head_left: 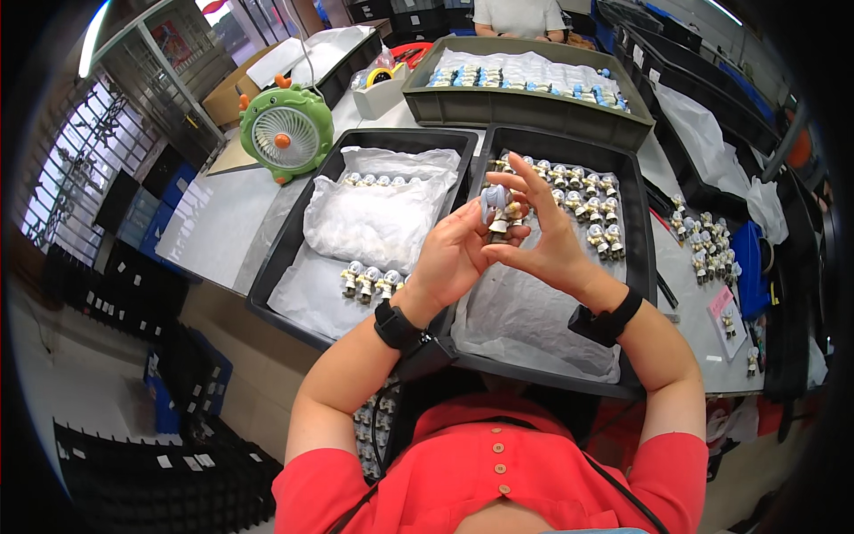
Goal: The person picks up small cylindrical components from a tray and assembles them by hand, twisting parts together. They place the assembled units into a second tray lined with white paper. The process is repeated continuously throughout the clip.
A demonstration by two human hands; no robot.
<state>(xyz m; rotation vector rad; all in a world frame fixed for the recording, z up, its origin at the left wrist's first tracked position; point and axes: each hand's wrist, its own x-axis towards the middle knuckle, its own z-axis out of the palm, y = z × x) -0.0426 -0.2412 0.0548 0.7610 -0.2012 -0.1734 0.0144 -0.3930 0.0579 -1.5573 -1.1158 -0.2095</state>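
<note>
A small figurine (496,212) with a pale blue-grey head, white body and dark base is up between my two hands, above the trays. My left hand (449,258) is closed on it, thumb and fingers at its side. Around its other side curves my right hand (559,245), a fingertip by the head and the thumb by the base. Part of the figurine is hidden by the fingers. Below, the right black tray (642,338) holds rows of similar figurines (592,209) on white paper. In the left black tray (298,222), several figurines (369,280) lie on and between paper sheets.
A green fan (285,133) stands at the left. Behind the trays is a larger grey-green bin (525,114) with blue-and-white figurines. Loose figurines (707,245), a pink-and-white card (728,322) and a blue container (753,267) are at the right. A person (519,16) sits across the table.
</note>
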